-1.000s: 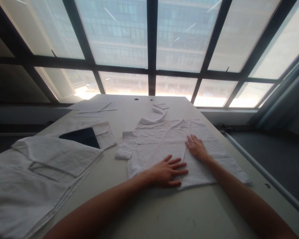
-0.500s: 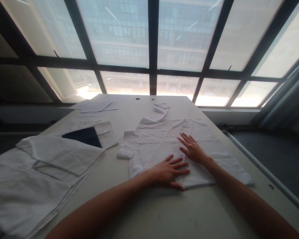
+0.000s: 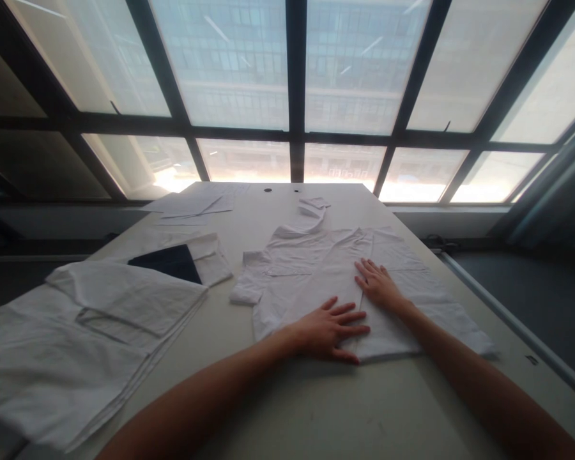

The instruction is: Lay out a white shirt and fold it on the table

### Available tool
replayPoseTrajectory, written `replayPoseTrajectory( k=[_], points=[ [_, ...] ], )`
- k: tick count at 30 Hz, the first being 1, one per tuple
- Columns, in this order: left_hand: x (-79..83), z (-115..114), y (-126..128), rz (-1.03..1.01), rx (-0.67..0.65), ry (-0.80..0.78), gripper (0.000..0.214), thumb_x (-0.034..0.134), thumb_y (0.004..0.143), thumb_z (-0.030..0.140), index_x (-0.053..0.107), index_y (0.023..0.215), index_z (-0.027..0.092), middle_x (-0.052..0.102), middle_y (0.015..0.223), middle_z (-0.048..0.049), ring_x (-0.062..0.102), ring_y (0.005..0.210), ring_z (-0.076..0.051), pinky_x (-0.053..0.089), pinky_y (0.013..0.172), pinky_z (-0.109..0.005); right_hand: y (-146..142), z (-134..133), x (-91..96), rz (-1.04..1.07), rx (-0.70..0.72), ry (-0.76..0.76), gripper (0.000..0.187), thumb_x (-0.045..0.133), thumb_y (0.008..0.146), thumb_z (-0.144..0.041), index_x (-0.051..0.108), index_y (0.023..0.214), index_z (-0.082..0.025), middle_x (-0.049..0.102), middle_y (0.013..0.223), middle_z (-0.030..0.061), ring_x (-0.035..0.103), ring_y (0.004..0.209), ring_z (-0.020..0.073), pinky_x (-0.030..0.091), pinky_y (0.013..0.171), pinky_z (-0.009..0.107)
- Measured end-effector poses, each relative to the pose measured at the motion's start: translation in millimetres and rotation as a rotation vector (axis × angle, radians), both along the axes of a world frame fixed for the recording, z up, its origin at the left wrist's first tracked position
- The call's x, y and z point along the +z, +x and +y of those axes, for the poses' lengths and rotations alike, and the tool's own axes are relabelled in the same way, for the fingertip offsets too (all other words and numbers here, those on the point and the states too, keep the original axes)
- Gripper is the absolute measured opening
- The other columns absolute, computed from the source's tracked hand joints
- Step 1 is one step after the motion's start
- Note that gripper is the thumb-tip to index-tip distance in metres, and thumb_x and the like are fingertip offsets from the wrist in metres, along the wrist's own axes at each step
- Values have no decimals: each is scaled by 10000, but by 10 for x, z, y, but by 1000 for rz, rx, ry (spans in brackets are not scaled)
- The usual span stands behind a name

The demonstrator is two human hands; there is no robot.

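- Big windows (image 3: 234, 70) with thick black bars (image 3: 296, 83) stand behind one long white counter (image 3: 364, 409).
- One white shirt (image 3: 311, 275) lies flat on the counter, right in front of the person. It looks thin and crinkly, with one short sleeve (image 3: 246, 292) out to the left and a curly bit (image 3: 314, 214) at the far end.
- The left hand (image 3: 328, 331) is on the shirt near its close edge, and the right hand (image 3: 378, 284) is farther up — two hands, both flat, fingers spread wide.
- One heap of white cloth (image 3: 110, 319) lies to the left; I cannot tell how many pieces.
- One dark blue flat thing (image 3: 170, 263) shows among its layers.
- Some white papers (image 3: 186, 203) lie farther back — too blurry to count.
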State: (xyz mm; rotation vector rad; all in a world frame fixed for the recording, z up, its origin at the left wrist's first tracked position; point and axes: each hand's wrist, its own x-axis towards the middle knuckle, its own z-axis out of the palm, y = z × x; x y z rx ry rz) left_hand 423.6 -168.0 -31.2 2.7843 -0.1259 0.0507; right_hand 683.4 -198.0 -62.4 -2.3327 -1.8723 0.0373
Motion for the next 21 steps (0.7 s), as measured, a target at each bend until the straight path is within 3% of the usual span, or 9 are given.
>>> replayPoseTrajectory(
  k=[5, 16, 21],
  points=[
    [-10, 2, -6, -15, 2, -5, 690, 506, 965, 623, 355, 1566, 319, 274, 1659, -32, 189, 1541, -295, 25, 1237, -554, 57, 12, -73, -52, -162, 36, 588, 300, 1034, -428, 397, 1546, -156, 341, 1622, 152, 286, 1499, 313, 239, 1190, 547],
    [-9, 1, -7, -5, 6, 3, 696, 518, 960, 623, 351, 1568, 330, 278, 1658, -36, 195, 1538, -309, 39, 1234, -564, 49, 12, -70, -67, -173, 43, 588, 292, 1026, -437, 414, 1536, -171, 360, 1613, 154, 307, 1488, 312, 254, 1181, 538],
    [-2, 7, -17, -8, -6, 13, 609, 502, 968, 629, 426, 1522, 388, 247, 1670, -6, 162, 1544, -324, 60, 1225, -586, 54, 14, -64, -63, -168, 51, 572, 311, 1026, -420, 435, 1521, -164, 375, 1603, 162, 320, 1481, 319, 259, 1178, 542]
  ],
)
